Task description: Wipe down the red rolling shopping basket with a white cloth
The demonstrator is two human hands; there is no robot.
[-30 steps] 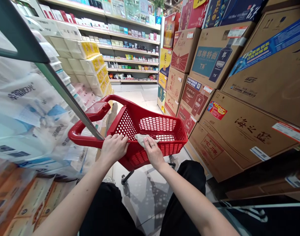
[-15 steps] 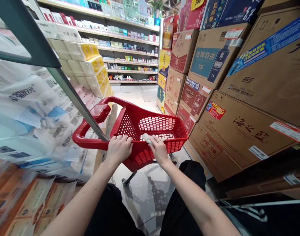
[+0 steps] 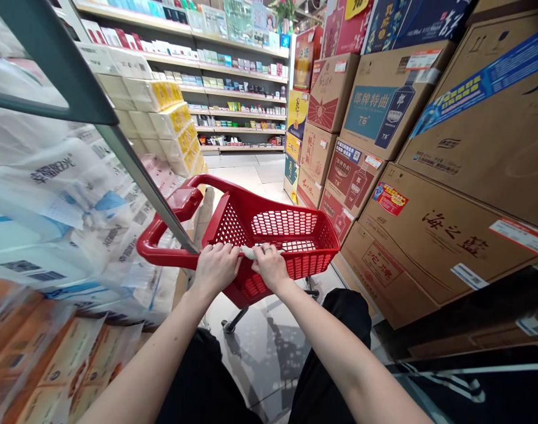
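In front of me stands a red plastic shopping cart with a perforated basket and a looped red handle. My left hand is closed over the near rim of the basket, close to the base of the handle. Just right of it, my right hand is wrapped round a crumpled whitish cloth and presses it on the same rim. Part of the cloth is hidden under the fingers. A grey metal pole with a dark green frame slants across the handle on the left.
Stacked cartons rise along the right. Plastic-wrapped tissue packs and white bagged paper are piled on the left, above orange packets. Shelves with small boxes and bottles stand at the back, beyond a tiled floor.
My right hand has slid left along the rim with the cloth, nearer my left hand. The left hand keeps its grip. The whole view has shifted slightly.
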